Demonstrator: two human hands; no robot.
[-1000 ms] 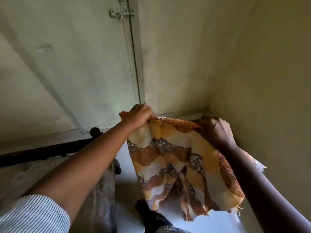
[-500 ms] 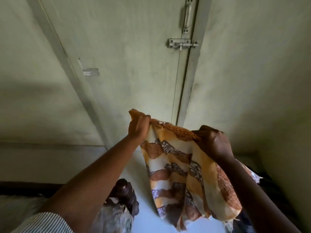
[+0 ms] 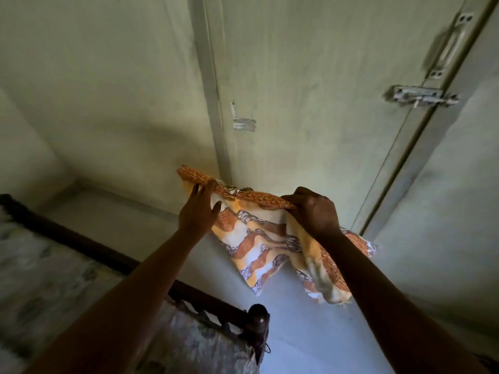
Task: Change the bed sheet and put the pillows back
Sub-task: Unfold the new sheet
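Note:
An orange, white and brown patterned cloth (image 3: 259,244) hangs in the air in front of a pale green door. My left hand (image 3: 198,211) pinches its folded top edge near the left end, fingers partly spread. My right hand (image 3: 314,211) is closed on the same top edge further right. The cloth is stretched between both hands, and the rest droops down and to the right behind my right forearm. The bed (image 3: 54,279) with a faded patterned covering lies at the lower left.
A dark wooden bed rail with a round post (image 3: 258,317) runs across the lower left. The door (image 3: 310,90) carries a bolt latch (image 3: 421,97) and a handle (image 3: 449,45) at the upper right. Pale floor (image 3: 310,333) shows below the cloth.
The view has swung left, so the door latch now sits far right. My hands have moved apart along the cloth's top edge, pulling it straighter. My left fingers have loosened.

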